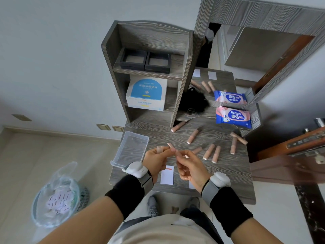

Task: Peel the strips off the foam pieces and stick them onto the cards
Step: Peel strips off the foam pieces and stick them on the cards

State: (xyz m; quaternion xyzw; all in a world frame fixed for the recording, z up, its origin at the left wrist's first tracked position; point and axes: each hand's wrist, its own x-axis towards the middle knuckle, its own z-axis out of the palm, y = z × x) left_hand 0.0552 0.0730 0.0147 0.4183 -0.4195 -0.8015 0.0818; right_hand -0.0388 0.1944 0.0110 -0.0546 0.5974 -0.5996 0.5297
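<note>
My left hand point(157, 160) grips a pink foam piece point(171, 146) between thumb and fingers above the desk. A second pale stub point(159, 149) sticks up from the same hand. My right hand point(190, 166) pinches at the foam piece's near end with its fingertips. Below the hands a white card point(167, 176) lies flat with one orange strip point(168, 168) stuck near its top. Another white card point(192, 185) shows partly under my right wrist. Several pink foam pieces point(209, 151) lie scattered on the desk to the right.
A clear plastic tray point(131, 148) sits left of my hands. A lined waste basket point(58, 201) holding used cards stands on the floor at left. A shelf unit point(146, 71), a mirror, a black item and a wipes pack point(233, 117) fill the desk's back.
</note>
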